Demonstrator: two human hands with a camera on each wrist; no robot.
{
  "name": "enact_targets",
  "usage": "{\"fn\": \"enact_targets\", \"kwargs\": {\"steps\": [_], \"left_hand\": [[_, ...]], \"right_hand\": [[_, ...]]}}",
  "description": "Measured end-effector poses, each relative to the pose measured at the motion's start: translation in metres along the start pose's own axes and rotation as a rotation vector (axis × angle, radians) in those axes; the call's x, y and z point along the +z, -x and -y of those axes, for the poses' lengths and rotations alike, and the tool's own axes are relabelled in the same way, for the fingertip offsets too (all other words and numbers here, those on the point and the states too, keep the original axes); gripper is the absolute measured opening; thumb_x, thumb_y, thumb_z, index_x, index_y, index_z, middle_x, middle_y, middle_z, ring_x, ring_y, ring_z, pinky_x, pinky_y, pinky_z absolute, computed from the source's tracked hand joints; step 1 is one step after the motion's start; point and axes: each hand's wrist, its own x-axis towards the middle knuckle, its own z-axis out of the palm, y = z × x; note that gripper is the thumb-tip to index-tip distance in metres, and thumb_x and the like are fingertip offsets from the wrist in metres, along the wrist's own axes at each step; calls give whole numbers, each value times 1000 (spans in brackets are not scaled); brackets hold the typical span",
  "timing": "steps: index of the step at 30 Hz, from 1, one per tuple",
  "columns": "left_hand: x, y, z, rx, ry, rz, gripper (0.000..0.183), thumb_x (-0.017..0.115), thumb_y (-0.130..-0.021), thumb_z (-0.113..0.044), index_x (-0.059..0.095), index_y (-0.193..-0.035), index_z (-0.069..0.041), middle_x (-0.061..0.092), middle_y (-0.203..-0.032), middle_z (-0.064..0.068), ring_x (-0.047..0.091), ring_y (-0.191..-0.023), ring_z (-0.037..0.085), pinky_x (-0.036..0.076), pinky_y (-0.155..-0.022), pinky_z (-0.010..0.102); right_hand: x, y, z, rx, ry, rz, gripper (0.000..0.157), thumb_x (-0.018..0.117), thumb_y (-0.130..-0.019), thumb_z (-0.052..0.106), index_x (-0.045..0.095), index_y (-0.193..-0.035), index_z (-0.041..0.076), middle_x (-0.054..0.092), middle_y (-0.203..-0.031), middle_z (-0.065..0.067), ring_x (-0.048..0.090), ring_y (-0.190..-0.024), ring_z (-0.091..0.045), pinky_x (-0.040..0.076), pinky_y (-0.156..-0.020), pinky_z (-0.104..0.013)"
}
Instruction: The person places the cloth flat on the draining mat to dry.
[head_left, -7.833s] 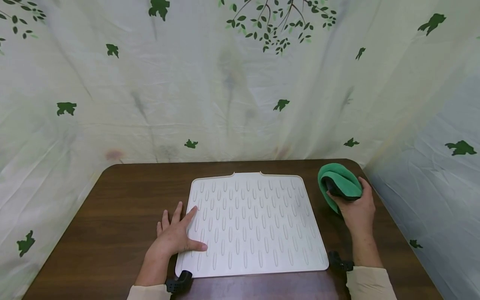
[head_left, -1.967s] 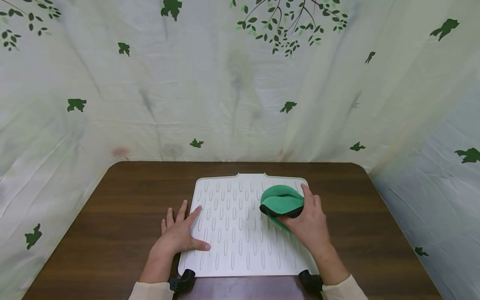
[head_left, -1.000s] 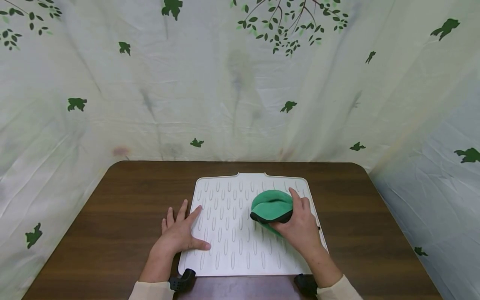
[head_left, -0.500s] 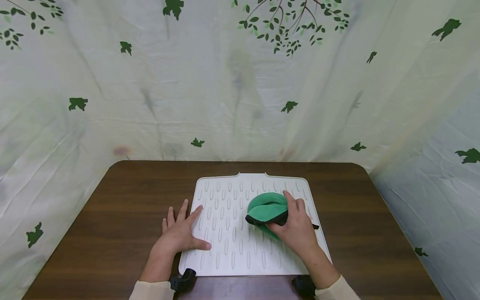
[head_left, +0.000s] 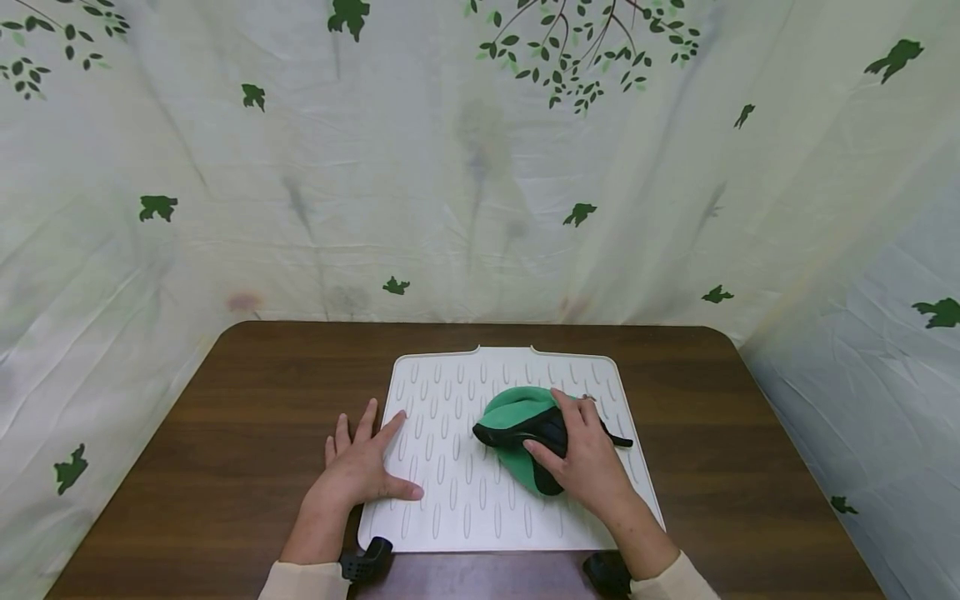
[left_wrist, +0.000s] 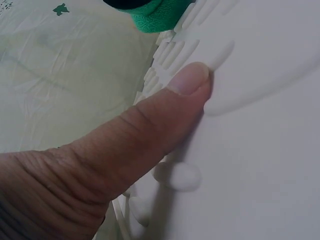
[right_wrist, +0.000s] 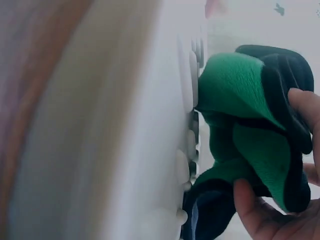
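A white board (head_left: 465, 521) with rows of raised oval ridges lies on the table. On its left side my left hand (head_left: 352, 471) rests with fingers spread, the thumb on the board's face; in the left wrist view the thumb (left_wrist: 145, 120) lies straight among the ridges. My right hand (head_left: 588, 467) grips a folded green fabric pad (head_left: 517, 404) with black edging and a black strap, over the board's right middle. In the right wrist view, fingers and thumb squeeze the folded pad (right_wrist: 235, 90), and its lower folds meet the ridges.
The brown wooden table (head_left: 285, 392) has rounded far corners. Behind it and to the right hangs a pale curtain (head_left: 465, 208) with green leaf prints. Dark wrist bands (head_left: 366, 560) sit at the cuffs of cream sleeves (head_left: 303, 581).
My right hand has carried the pad from beyond the board's right edge onto the board, then leftward and nearer me, tilting it so more black shows. The left hand stays put.
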Motion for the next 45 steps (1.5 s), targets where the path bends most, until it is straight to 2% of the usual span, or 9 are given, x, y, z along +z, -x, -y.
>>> {"fn": "enact_targets", "kwargs": {"steps": [9,15,19,21,25,30,35,40,45], "left_hand": [[0,0,0,6,2,6,123,79,-42,-68,26,-147,-30,-4,-154,13,-12,-131,52,1,-97,70],[-1,0,0,28,8,7,121,78,-44,-68,26,-147,-30,-4,-154,12,-11,-132,51,1,-98,68],[-2,3,-3,59,28,-13,114,75,-52,-69,27,-147,-29,-2,-154,12,-9,-132,50,3,-99,68],[-2,4,-6,86,40,-36,107,71,-57,-69,29,-146,-28,1,-154,13,-6,-133,50,4,-99,68],[-4,8,-19,179,77,-119,93,65,-68,-67,36,-144,-23,14,-152,15,2,-133,50,9,-100,67],[-7,15,-46,302,156,-226,73,65,-76,-59,50,-133,-16,36,-143,14,18,-132,44,17,-102,61],[1,20,-73,338,198,-287,52,68,-78,-51,62,-116,-15,49,-130,9,29,-128,41,25,-102,54],[18,21,-91,352,185,-332,31,68,-79,-49,69,-88,-19,57,-111,6,35,-121,43,21,-103,54],[34,22,-104,353,177,-365,28,65,-80,-52,71,-75,-25,63,-99,5,44,-115,33,18,-102,57]], "right_hand": [[-7,0,-2,39,42,45,83,61,-73,67,37,-140,24,45,-113,-3,55,-95,-20,51,-76,-43],[-10,0,-4,41,53,57,84,58,-73,70,38,-140,23,46,-114,-4,55,-96,-21,50,-78,-45],[-17,-1,-6,52,37,52,80,56,-76,68,40,-139,21,48,-117,-7,56,-98,-24,49,-78,-47],[-20,-1,-8,69,23,56,77,55,-78,66,41,-138,20,51,-114,-7,56,-96,-23,49,-78,-46],[-27,-5,-14,129,-19,71,70,52,-83,63,43,-136,18,55,-100,-2,55,-85,-17,49,-71,-39],[-35,-10,-19,194,-96,76,57,55,-87,51,47,-132,17,56,-83,4,51,-71,-14,46,-62,-30],[-37,-15,-19,221,-105,73,46,56,-91,41,51,-129,17,59,-80,3,51,-67,-15,45,-58,-29],[-35,-21,-14,274,-78,137,45,54,-91,44,53,-127,17,62,-83,1,55,-71,-15,46,-60,-32],[-31,-24,-8,306,-91,198,48,51,-91,48,54,-126,16,63,-87,-2,58,-78,-18,47,-65,-36]]}}
